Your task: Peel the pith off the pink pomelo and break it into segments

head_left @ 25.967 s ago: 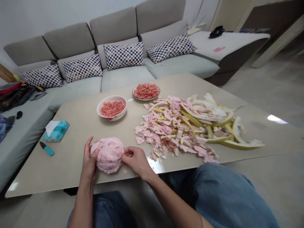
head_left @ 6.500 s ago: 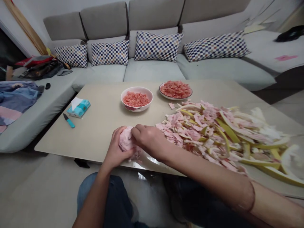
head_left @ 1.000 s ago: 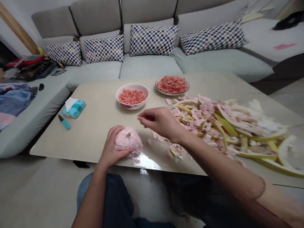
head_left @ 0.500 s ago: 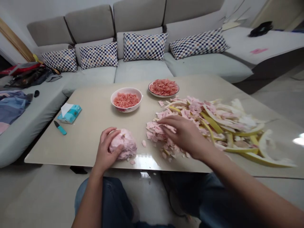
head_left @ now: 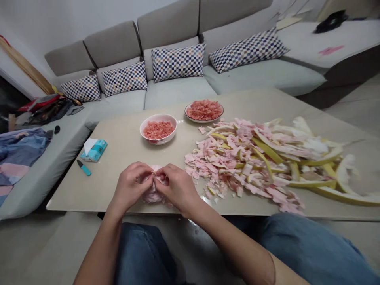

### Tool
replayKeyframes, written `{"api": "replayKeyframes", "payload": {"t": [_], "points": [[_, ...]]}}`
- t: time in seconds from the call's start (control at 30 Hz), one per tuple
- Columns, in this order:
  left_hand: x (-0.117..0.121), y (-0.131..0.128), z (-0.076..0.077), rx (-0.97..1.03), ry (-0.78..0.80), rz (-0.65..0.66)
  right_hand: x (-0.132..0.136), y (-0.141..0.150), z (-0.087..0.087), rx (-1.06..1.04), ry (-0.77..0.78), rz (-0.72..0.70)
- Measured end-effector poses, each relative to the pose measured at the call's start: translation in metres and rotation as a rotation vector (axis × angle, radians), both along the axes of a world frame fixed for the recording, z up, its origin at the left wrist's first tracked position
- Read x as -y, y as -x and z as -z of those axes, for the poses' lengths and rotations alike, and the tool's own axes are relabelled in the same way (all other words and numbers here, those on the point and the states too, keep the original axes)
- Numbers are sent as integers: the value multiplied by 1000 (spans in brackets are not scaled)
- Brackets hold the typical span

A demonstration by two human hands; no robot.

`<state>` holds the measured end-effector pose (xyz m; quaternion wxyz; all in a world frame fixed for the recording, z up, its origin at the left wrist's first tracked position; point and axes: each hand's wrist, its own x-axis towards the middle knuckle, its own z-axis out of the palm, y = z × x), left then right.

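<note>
A peeled pomelo, pinkish and still covered in pith, rests at the table's near edge, mostly hidden by my hands. My left hand pinches its top from the left, thumb and fingers drawn together. From the other side my right hand pinches the same spot, its fingertips meeting those of the left. To the right spreads a heap of pink pith scraps mixed with yellow-green pomelo rind. Beyond my hands, a white bowl holds red pomelo flesh, and a dark-rimmed plate carries more of it.
On the table's left lie a blue tissue pack and a small teal-handled knife. Past the table runs a grey sofa with checkered cushions. Clothes are piled on its left arm.
My right hand has left the pith scraps and come across to the pomelo. My left hand has shifted from the pomelo's left side to a pinch at its top.
</note>
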<state>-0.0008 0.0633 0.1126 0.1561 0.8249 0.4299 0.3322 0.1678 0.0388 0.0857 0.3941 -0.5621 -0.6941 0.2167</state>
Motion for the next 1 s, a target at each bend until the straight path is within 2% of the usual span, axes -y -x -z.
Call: {"api": "replayKeyframes", "payload": {"t": [0.2,0.6,0.7,0.87,1.0], "points": [[-4,3,-2,25,31,7,-4,14,-7,91,46,86],[-20,9,-4,76,234,95,-9,26,8,239,-51,215],[-23,8,-5,47,249,151,-11,17,10,115,-70,195],[-21,10,-6,18,214,167,-8,-3,6,-198,-82,-50],[-14,6,-8,-23,118,143,-5,4,5,-288,-93,14]]}}
